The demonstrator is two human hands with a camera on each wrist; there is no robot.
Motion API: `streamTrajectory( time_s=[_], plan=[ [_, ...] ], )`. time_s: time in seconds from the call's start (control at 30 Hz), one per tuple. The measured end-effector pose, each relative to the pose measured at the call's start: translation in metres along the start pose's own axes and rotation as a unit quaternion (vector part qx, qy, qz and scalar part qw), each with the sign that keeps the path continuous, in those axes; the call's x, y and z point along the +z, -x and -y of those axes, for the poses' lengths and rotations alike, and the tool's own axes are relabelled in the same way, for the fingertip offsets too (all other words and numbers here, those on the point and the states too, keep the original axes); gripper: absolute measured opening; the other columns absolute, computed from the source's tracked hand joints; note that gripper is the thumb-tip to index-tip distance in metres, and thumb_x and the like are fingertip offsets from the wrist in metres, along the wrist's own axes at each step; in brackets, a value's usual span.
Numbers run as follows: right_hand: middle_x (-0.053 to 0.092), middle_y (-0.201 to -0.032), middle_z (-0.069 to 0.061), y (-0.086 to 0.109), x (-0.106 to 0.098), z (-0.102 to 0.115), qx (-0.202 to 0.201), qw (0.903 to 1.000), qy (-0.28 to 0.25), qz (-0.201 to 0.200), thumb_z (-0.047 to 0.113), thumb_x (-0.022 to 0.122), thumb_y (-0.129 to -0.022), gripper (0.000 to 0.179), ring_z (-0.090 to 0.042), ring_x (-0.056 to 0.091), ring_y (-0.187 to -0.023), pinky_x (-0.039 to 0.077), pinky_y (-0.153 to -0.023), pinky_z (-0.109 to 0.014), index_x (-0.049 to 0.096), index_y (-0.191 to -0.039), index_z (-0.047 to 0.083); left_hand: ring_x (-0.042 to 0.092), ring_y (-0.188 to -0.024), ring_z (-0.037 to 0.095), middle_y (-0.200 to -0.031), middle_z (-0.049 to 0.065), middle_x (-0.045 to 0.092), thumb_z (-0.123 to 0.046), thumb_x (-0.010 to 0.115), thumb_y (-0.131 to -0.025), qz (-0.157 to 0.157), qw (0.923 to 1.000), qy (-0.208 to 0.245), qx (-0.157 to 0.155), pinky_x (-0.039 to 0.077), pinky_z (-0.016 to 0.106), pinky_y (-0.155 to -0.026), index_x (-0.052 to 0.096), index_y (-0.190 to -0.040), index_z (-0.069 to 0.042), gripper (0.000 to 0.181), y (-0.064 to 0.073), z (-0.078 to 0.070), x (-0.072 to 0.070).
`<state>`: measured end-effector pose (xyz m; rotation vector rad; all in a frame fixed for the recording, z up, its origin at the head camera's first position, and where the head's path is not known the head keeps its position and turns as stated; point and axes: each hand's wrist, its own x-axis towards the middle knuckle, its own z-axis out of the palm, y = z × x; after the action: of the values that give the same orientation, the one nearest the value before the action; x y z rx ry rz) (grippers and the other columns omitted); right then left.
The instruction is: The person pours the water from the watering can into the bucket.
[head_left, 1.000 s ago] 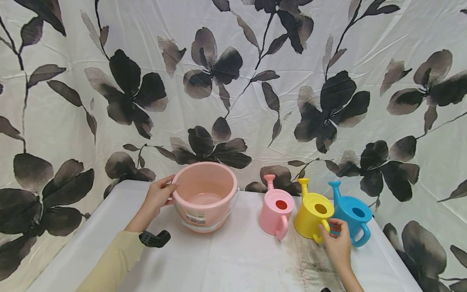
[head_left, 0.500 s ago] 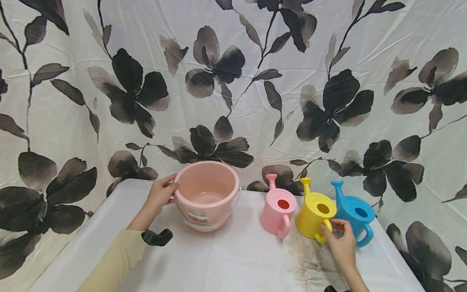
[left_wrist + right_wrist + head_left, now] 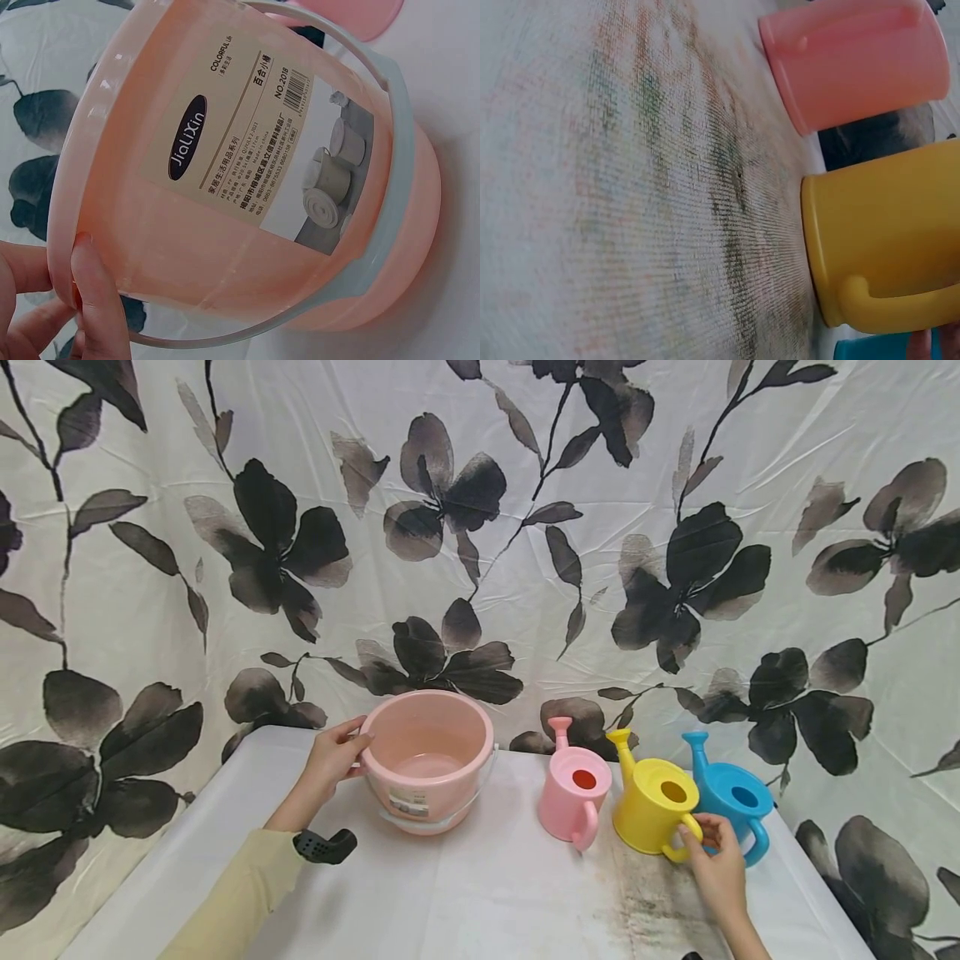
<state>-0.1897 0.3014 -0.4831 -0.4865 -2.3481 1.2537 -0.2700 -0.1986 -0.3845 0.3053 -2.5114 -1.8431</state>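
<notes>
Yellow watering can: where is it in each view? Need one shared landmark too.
Head: yellow watering can, right of centre, between the pink can and blue can.
Left wrist: not in it.
Right wrist: lower right, cut off by the right edge, below the pink can.
Shared landmark: flowered backdrop.

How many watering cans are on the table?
3: a pink watering can right of the bucket, a yellow watering can in the middle, gripped by the right hand, and a blue watering can farthest right. No others show.
</notes>
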Motion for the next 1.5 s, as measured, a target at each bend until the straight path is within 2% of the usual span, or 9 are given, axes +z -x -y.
streamTrajectory(
  time_s=[0.13, 0.27, 0.47, 0.57, 0.73, 0.87, 1.2, 1.37, 1.5],
  plan=[
    [0.063, -0.096, -0.01, -0.001, -0.001, 0.003, 0.011, 0.9994, -0.026, 0.021, 0.028, 0.053, -0.098, 0.035, 0.003, 0.05, -0.077, 0.044, -0.066, -0.018, 0.043, -0.124, 0.006, 0.054, -0.071, 0.002, -0.111, 0.013, 0.051, -0.021, 0.049, -0.099, 0.0, 1.0, 0.001, 0.0, 0.054, 0.014, -0.06, 0.033, -0.15, -0.009, 0.054, 0.0, 0.0, 0.0],
    [0.062, -0.08, -0.002, -0.004, 0.001, 0.0, 0.025, 0.996, -0.075, 0.04, 0.032, 0.051, -0.099, 0.036, -0.006, 0.052, -0.069, 0.047, -0.058, -0.022, 0.039, -0.122, 0.007, 0.054, -0.071, 0.003, -0.111, 0.013, 0.052, -0.021, 0.049, -0.099, 0.0, 1.0, 0.0, 0.003, 0.054, 0.014, -0.06, 0.033, -0.15, -0.009, 0.054, 0.0, 0.0, -0.001],
    [0.056, -0.076, 0.021, -0.005, 0.004, 0.002, 0.066, 0.9914, -0.113, 0.005, 0.037, 0.058, -0.094, 0.042, 0.0, 0.054, -0.072, 0.05, -0.061, -0.014, 0.046, -0.118, 0.004, 0.054, -0.07, 0.002, -0.112, 0.014, 0.051, -0.02, 0.049, -0.099, 0.0, 1.0, 0.004, 0.004, 0.054, 0.014, -0.059, 0.033, -0.149, -0.009, 0.054, 0.0, 0.001, 0.0],
    [0.057, -0.079, 0.014, -0.005, 0.006, 0.001, 0.068, 0.9926, -0.1, 0.0, 0.037, 0.056, -0.095, 0.044, -0.001, 0.053, -0.072, 0.049, -0.06, -0.015, 0.046, -0.12, 0.002, 0.054, -0.07, 0.002, -0.112, 0.014, 0.051, -0.02, 0.049, -0.099, 0.001, 1.0, 0.006, 0.002, 0.054, 0.014, -0.059, 0.033, -0.15, -0.009, 0.054, -0.001, 0.001, 0.001],
    [0.053, -0.095, -0.004, -0.007, 0.006, -0.002, 0.051, 0.9954, -0.074, 0.034, 0.039, 0.047, -0.099, 0.041, -0.009, 0.049, -0.077, 0.048, -0.062, -0.019, 0.04, -0.118, 0.003, 0.054, -0.07, 0.002, -0.113, 0.014, 0.051, -0.02, 0.049, -0.099, 0.002, 1.0, 0.008, 0.003, 0.054, 0.014, -0.059, 0.033, -0.15, -0.009, 0.055, -0.001, 0.001, 0.001],
    [0.048, -0.101, -0.004, -0.006, 0.007, -0.001, 0.036, 0.9964, -0.065, 0.04, 0.04, 0.041, -0.101, 0.038, -0.013, 0.048, -0.08, 0.047, -0.064, -0.019, 0.037, -0.115, 0.005, 0.054, -0.07, 0.002, -0.113, 0.014, 0.051, -0.02, 0.049, -0.099, 0.003, 1.0, 0.009, 0.004, 0.054, 0.014, -0.059, 0.033, -0.15, -0.009, 0.055, -0.001, 0.0, 0.001],
    [0.042, -0.099, -0.006, -0.003, 0.015, 0.0, -0.001, 0.9979, -0.063, -0.015, 0.037, 0.037, -0.103, 0.037, -0.014, 0.042, -0.081, 0.04, -0.06, -0.015, 0.036, -0.113, 0.002, 0.054, -0.071, 0.003, -0.113, 0.014, 0.05, -0.02, 0.05, -0.099, 0.002, 1.0, 0.007, 0.003, 0.054, 0.014, -0.059, 0.033, -0.149, -0.009, 0.054, -0.002, 0.0, 0.002],
    [0.041, -0.101, -0.008, -0.004, 0.008, 0.007, -0.003, 0.9983, -0.055, -0.016, 0.038, 0.034, -0.103, 0.039, -0.013, 0.041, -0.082, 0.038, -0.062, -0.012, 0.035, -0.114, 0.0, 0.054, -0.072, 0.003, -0.112, 0.014, 0.05, -0.02, 0.049, -0.099, 0.001, 1.0, 0.005, 0.001, 0.055, 0.015, -0.06, 0.033, -0.15, -0.009, 0.054, 0.0, 0.0, 0.001],
    [0.043, -0.094, -0.008, -0.005, -0.004, 0.016, -0.027, 0.9974, -0.062, -0.027, 0.031, 0.037, -0.104, 0.033, -0.01, 0.042, -0.076, 0.039, -0.059, -0.015, 0.036, -0.113, -0.001, 0.054, -0.071, 0.003, -0.111, 0.013, 0.05, -0.021, 0.049, -0.099, 0.002, 1.0, 0.005, 0.003, 0.055, 0.015, -0.06, 0.033, -0.15, -0.009, 0.054, -0.001, 0.001, -0.001]
  ],
)
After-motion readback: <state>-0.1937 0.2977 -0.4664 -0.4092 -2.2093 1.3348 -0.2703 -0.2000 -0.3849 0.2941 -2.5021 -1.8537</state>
